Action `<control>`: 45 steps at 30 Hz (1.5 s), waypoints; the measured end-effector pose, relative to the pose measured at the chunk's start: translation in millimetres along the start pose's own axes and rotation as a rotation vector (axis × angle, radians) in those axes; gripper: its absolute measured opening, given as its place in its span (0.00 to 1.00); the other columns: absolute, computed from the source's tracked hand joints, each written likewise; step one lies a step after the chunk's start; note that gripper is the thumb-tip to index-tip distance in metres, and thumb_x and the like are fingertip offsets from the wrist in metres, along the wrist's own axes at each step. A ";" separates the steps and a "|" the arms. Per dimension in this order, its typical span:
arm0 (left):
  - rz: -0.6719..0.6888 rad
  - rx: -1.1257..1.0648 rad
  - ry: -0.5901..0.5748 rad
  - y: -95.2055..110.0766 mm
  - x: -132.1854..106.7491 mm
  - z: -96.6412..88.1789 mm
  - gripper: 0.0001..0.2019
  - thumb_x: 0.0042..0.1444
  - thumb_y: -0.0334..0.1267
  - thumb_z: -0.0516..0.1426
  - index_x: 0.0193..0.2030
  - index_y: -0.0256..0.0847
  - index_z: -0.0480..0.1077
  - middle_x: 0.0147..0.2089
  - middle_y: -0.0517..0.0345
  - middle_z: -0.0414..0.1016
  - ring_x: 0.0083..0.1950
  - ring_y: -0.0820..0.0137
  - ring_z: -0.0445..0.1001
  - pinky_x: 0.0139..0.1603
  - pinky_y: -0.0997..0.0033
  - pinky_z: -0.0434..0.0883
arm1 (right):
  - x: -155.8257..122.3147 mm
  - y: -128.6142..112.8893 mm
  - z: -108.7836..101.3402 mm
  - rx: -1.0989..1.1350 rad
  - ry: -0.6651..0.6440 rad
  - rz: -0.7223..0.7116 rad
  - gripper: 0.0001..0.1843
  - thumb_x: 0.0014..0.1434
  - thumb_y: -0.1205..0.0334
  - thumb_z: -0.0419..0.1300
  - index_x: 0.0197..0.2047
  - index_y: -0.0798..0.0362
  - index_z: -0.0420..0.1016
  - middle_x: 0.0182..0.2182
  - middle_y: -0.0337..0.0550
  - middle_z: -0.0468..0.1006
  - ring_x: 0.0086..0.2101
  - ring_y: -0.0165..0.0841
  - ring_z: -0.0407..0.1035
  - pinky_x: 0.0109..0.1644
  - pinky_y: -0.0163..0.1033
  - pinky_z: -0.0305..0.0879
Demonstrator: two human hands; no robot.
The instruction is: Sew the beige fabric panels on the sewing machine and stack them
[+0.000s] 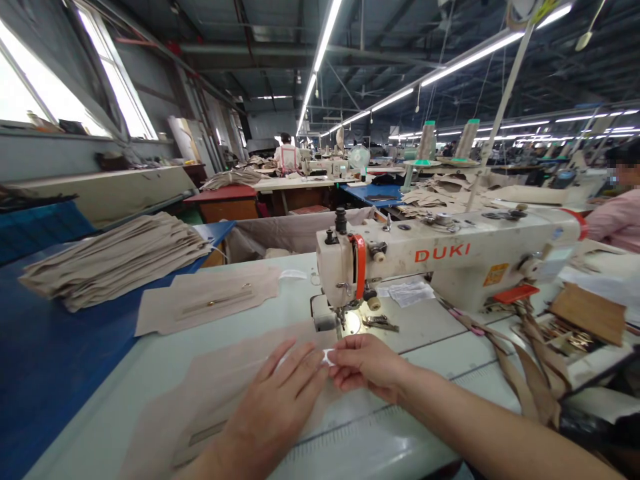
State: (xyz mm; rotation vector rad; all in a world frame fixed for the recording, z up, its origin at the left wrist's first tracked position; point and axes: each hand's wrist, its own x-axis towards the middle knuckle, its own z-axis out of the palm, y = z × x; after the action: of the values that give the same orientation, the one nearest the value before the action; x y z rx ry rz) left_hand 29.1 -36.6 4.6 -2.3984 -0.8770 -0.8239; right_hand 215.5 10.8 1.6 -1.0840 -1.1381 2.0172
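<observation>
A beige fabric panel (215,373), blurred by motion, lies on the pale green sewing table in front of the sewing machine (390,257). My left hand (287,387) rests flat on this panel with its fingers stretched out. Pinched in my right hand (367,363) is a small white label (328,357), close to the fingertips of my left hand. Both hands are just in front of the needle and presser foot (343,320), where a lamp lights the metal plate. Another beige panel (215,299) with a zipper set in it lies further back on the left.
Stacked beige fabric pieces (120,257) lie on a blue table at left. White labels (411,291) sit under the machine arm. Beige straps (520,367) and a box of metal parts (575,333) are at right. Co-workers are at the far back (287,155) and right edge (615,207).
</observation>
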 end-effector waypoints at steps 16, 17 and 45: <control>-0.187 -0.177 -0.195 -8.5 -1.2 38.1 0.12 0.61 0.26 0.47 0.37 0.40 0.71 0.38 0.55 0.76 0.40 0.67 0.75 0.41 0.67 0.75 | -37.5 21.4 -22.0 -1.324 -0.038 -0.955 0.10 0.65 0.65 0.54 0.46 0.55 0.75 0.45 0.48 0.77 0.48 0.37 0.67 0.56 0.41 0.62; -0.183 -0.178 -0.211 -8.4 -1.8 38.2 0.12 0.61 0.25 0.48 0.38 0.41 0.71 0.39 0.55 0.76 0.41 0.67 0.75 0.42 0.67 0.75 | -40.2 24.0 -21.7 -1.378 -0.076 -0.958 0.11 0.65 0.63 0.55 0.48 0.56 0.74 0.47 0.48 0.76 0.50 0.37 0.66 0.58 0.41 0.60; -0.075 -0.130 -0.262 -5.9 -1.7 47.9 0.15 0.58 0.21 0.47 0.44 0.39 0.69 0.42 0.54 0.76 0.46 0.64 0.73 0.52 0.60 0.73 | -45.3 25.7 -17.8 -1.487 -0.058 -0.890 0.12 0.67 0.62 0.53 0.49 0.57 0.72 0.50 0.46 0.75 0.52 0.37 0.65 0.60 0.40 0.58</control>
State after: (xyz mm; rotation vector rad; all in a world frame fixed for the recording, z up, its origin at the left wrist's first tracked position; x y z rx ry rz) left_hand 41.9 -5.2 -29.7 -2.6435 -1.0472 -0.6190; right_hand 251.3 -29.4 -9.7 -0.7380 -2.6080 0.3010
